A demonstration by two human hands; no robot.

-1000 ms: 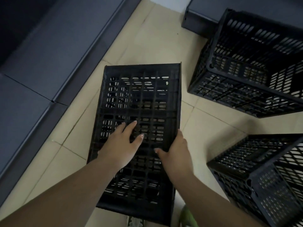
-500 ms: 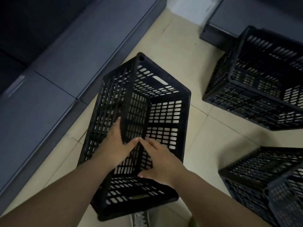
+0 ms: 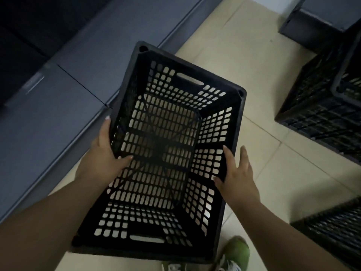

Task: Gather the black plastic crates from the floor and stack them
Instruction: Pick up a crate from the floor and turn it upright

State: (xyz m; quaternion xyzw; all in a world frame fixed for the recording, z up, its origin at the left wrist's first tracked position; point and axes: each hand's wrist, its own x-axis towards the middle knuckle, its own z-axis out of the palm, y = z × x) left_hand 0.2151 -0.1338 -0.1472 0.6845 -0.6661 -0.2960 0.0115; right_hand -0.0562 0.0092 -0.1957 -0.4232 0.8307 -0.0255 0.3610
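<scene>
Three black perforated plastic crates are in view on or above a beige tiled floor. The nearest black rectangular lattice-walled crate, open side facing the camera, is held up between both hands over the floor's near left portion, alongside the dark grey cabinet front that borders the floor's left edge. The left hand grips the crate's left long wall: thumb hooked inside over the rim, fingers lying along the outer face. The right hand is at the crate's right long wall, with fingers straight and spread; one finger and the thumb lie against the wall's inner face, another runs outside the rim, and whether it grips firmly cannot be told. A second black lattice crate stands on the floor near the far right edge, against a dark grey box-like unit. A third black lattice crate sits at the near right edge, partly cut off by the frame. A green shoe shows on the floor just beyond the held crate's near right corner.
</scene>
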